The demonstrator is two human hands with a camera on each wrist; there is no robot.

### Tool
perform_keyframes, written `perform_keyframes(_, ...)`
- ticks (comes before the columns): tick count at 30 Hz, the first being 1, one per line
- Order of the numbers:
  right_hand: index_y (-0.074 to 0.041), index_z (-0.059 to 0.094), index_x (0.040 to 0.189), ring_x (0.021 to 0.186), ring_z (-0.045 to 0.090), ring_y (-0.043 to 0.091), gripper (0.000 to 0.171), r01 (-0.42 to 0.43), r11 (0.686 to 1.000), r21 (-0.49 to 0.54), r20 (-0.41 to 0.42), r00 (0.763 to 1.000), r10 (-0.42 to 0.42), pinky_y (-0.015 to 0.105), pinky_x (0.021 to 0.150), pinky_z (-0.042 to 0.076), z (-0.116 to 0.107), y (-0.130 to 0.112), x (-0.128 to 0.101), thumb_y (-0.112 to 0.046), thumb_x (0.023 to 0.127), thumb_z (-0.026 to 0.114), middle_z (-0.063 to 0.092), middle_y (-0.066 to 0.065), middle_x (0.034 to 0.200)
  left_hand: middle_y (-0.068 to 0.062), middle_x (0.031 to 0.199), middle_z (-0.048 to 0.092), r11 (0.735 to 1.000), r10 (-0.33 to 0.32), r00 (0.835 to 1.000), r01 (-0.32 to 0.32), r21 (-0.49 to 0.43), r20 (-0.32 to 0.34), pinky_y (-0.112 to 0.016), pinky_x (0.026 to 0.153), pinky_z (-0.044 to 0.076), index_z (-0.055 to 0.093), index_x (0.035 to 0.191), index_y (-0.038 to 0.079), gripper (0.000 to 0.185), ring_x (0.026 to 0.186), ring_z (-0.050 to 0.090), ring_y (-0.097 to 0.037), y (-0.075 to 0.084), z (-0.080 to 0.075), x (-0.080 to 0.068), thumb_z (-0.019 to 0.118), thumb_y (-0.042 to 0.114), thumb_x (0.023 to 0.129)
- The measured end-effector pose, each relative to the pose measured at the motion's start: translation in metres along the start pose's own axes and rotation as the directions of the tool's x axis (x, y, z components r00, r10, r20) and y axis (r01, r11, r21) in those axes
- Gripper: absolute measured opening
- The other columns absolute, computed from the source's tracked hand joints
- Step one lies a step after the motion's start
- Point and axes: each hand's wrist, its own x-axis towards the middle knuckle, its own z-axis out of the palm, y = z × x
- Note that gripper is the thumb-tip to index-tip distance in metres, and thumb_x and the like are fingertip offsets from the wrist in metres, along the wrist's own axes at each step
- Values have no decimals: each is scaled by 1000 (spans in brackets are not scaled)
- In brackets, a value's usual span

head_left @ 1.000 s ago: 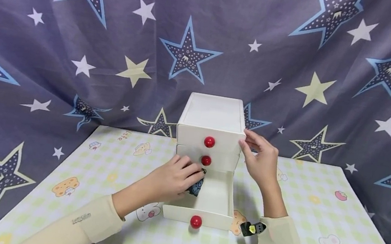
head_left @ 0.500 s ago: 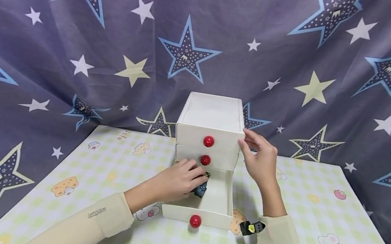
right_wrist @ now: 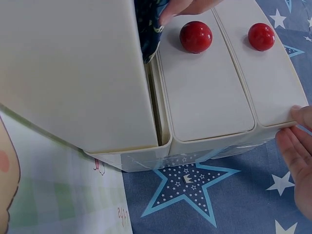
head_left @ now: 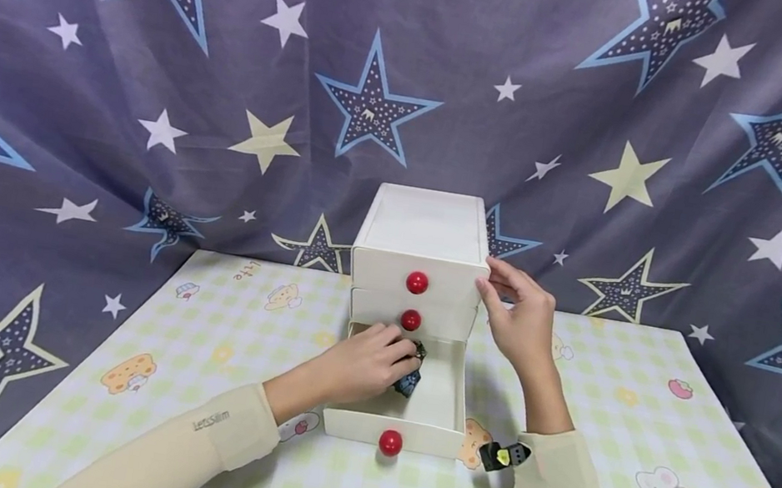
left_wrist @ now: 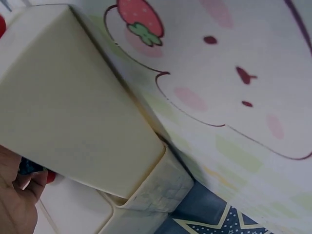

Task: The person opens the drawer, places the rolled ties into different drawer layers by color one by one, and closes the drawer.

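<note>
A white drawer cabinet [head_left: 427, 224] with red round knobs stands on the table, its bottom drawer [head_left: 440, 395] pulled out. My left hand [head_left: 369, 363] reaches into that drawer, fingers bent, pinching a small dark-blue patterned item [head_left: 408, 380] that looks like folded cloth. In the right wrist view, the dark-blue item [right_wrist: 148, 29] hangs at the drawer's inner side from the fingertips. Its far part is hidden by the hand and drawer wall. At the cabinet's upper right front edge, my right hand [head_left: 524, 319] grips the corner between thumb and fingers.
The two upper drawers [right_wrist: 209, 92] are closed. A checked tablecloth [head_left: 191, 366] with cartoon prints covers the table. Behind the cabinet hangs a purple-grey star curtain [head_left: 465, 53]. A small black item with a yellow mark [head_left: 503, 456] sits beside the right cuff.
My left hand has moved a little to the right inside the open drawer, carrying the dark-blue patterned item with it. The right hand keeps its place on the cabinet corner.
</note>
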Motion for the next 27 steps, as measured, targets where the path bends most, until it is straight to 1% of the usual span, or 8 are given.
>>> perform_keyframes(8, 2, 71, 124, 95, 75, 30, 35, -2, 1000, 2, 5, 1000, 2, 25, 87, 59, 0, -1, 0, -2, 90, 77, 74, 18, 110, -3, 115, 66, 1000, 0, 1000, 1, -16, 20, -32, 80, 51, 74, 116, 14, 24, 100, 58, -23, 1, 9, 1, 69, 17, 92)
perform_keyframes(15, 2, 71, 125, 95, 74, 30, 35, -12, 1000, -6, 8, 1000, 12, 26, 87, 59, 0, -1, -1, -2, 90, 77, 73, 18, 112, -1, 115, 65, 999, -15, 997, 17, -28, 72, -32, 82, 51, 73, 114, 17, 22, 101, 57, -23, 3, 10, 2, 65, 15, 94)
perform_keyframes(19, 2, 71, 125, 95, 75, 30, 35, -9, 1000, -11, 7, 1000, 9, 26, 87, 59, 0, -1, -1, -3, 91, 77, 73, 18, 113, 0, 116, 64, 999, -17, 994, 21, -32, 104, -32, 82, 51, 72, 114, 17, 22, 101, 56, -22, 3, 11, 3, 65, 15, 93)
perform_keyframes(23, 2, 71, 124, 95, 75, 30, 35, 0, 1000, -13, 3, 1000, 0, 26, 87, 59, -1, 0, -1, -3, 90, 77, 73, 18, 113, 1, 117, 63, 999, -13, 989, 18, -33, 148, -30, 82, 50, 71, 116, 18, 26, 101, 54, -21, 3, 13, 4, 70, 20, 89)
perform_keyframes(27, 2, 71, 124, 95, 75, 30, 35, 4, 1000, -11, 2, 1000, -4, 26, 86, 59, -1, 0, 0, -3, 90, 77, 73, 18, 113, 0, 117, 62, 999, -6, 983, 14, -42, 186, -29, 83, 50, 70, 119, 16, 37, 101, 53, -20, 2, 14, 6, 77, 31, 86)
